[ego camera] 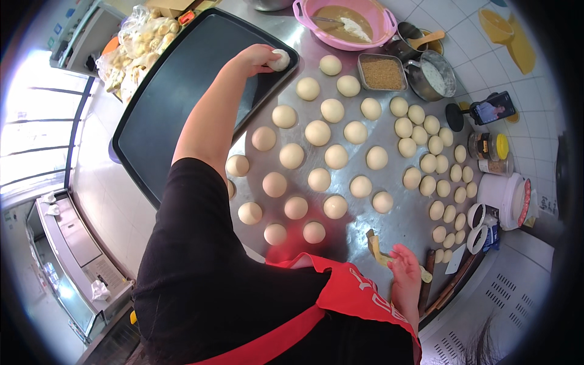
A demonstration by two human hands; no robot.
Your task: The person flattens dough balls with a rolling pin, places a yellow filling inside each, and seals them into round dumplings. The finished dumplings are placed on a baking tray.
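My left hand (pixel 258 59) reaches over a large dark baking tray (pixel 182 96). Its fingers are closed on a white wad (pixel 279 60), held at the tray's far right corner; whether the wad is cloth or paper is unclear. My right hand (pixel 405 273) hovers near the steel table's front edge, fingers apart and loosely bent, with nothing visible in it. A yellowish strip with a dark end, like a banana peel (pixel 377 250), lies just left of its fingers and passes partly behind them. Many round dough balls (pixel 318 133) sit spaced over the steel table (pixel 401 223).
Smaller dough pieces (pixel 429 163) crowd the right side. At the back stand a pink basin (pixel 315 34) of brown mixture, a metal box of brown crumbs (pixel 383 74) and a metal pot (pixel 431 75). A phone on a stand (pixel 492 108), jars (pixel 486 146) and wooden rods (pixel 449 292) line the right edge.
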